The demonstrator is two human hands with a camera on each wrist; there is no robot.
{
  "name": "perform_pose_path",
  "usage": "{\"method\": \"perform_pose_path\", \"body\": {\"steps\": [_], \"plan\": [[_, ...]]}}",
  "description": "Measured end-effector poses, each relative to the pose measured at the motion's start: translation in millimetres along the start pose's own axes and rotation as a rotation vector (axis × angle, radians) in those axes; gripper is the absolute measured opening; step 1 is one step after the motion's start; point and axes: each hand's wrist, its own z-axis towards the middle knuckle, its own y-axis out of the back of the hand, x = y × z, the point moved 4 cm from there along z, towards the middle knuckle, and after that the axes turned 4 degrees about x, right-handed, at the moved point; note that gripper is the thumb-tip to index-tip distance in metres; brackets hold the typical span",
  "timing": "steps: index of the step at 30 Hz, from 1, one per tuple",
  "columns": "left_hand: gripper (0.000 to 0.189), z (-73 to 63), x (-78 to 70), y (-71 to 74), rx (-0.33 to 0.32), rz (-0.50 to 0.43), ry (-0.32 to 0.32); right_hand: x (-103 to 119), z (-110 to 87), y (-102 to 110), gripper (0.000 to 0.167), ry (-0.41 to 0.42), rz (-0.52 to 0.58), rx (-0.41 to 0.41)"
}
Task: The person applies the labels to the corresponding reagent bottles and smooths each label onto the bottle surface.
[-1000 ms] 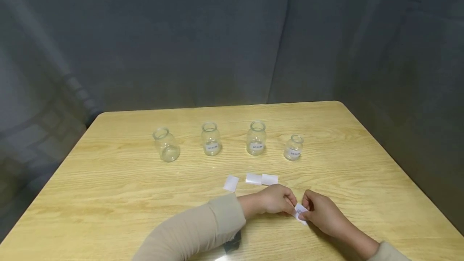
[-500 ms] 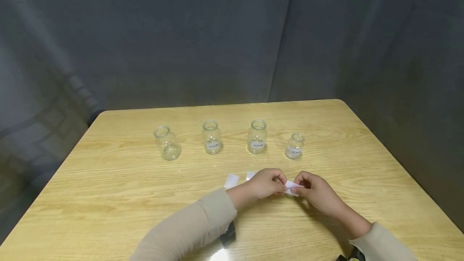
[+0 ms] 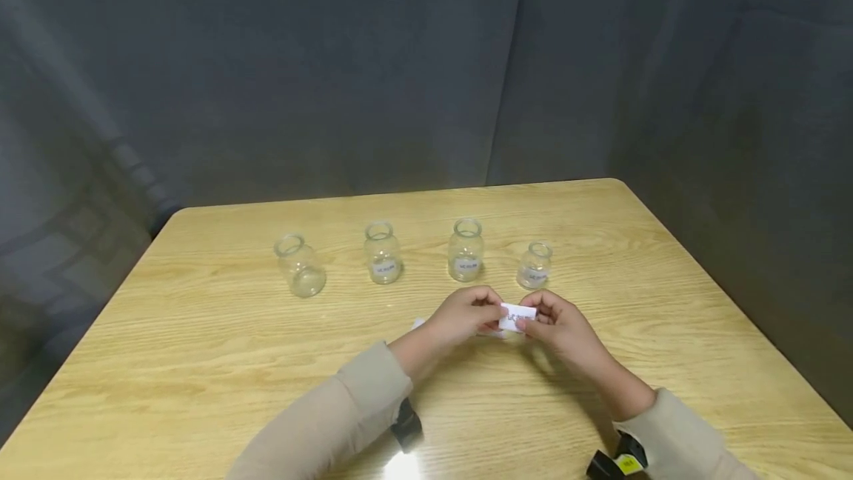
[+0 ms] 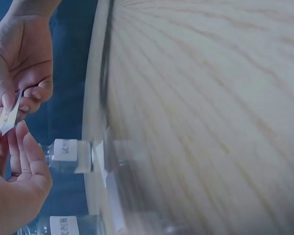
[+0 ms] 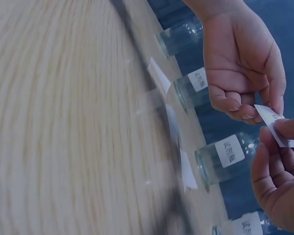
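Between both hands a small white label (image 3: pixel 512 311) with dark printed characters is held above the table. My left hand (image 3: pixel 466 310) pinches its left end between thumb and fingers. At the other end, my right hand (image 3: pixel 560 321) pinches it with the thumb on the printed face. In the right wrist view the label (image 5: pixel 272 119) appears tilted between the two hands. Under the hands lie white paper pieces (image 3: pixel 492 332), partly hidden in the head view; three paper pieces (image 5: pixel 172 122) show in the right wrist view.
Beyond the hands glass jars stand in a row. The leftmost jar (image 3: pixel 303 269) bears no visible label; the second (image 3: pixel 383 254), third (image 3: pixel 466 249) and smaller rightmost jar (image 3: pixel 535 265) carry white printed labels. A dark curtain (image 3: pixel 333 72) hangs behind the wooden table (image 3: pixel 166 347).
Both hands have risen and moved forward and left with the label, towards the jars. The label has turned to lie almost level, its print facing the head camera.
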Motion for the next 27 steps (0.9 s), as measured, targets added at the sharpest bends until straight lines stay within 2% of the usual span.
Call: {"method": "perform_pose_path", "body": {"steps": [5, 8, 15, 22, 27], "plan": [[0.013, -4.2, -1.0, 8.6, -0.05, -0.029, -0.019, 6.6, 2.6, -7.9, 0.021, 0.053, 0.028, -0.024], [0.015, -7.5, -3.9, 14.4, -0.056, -0.068, -0.039, 11.1, 5.9, -13.1, 0.022, 0.087, 0.036, -0.03], [0.02, -15.5, -10.0, 29.4, -0.021, -0.111, -0.057, 19.3, 16.8, -20.5, 0.018, 0.099, 0.02, -0.061], [0.025, -23.0, -11.2, 40.7, 0.033, -0.204, -0.136, 26.4, 20.7, -27.9, 0.016, 0.15, 0.076, -0.013], [0.025, -26.1, -9.7, 44.0, 0.058, -0.233, -0.145, 26.4, 20.9, -31.2, 0.017, 0.136, 0.081, 0.013]]}}
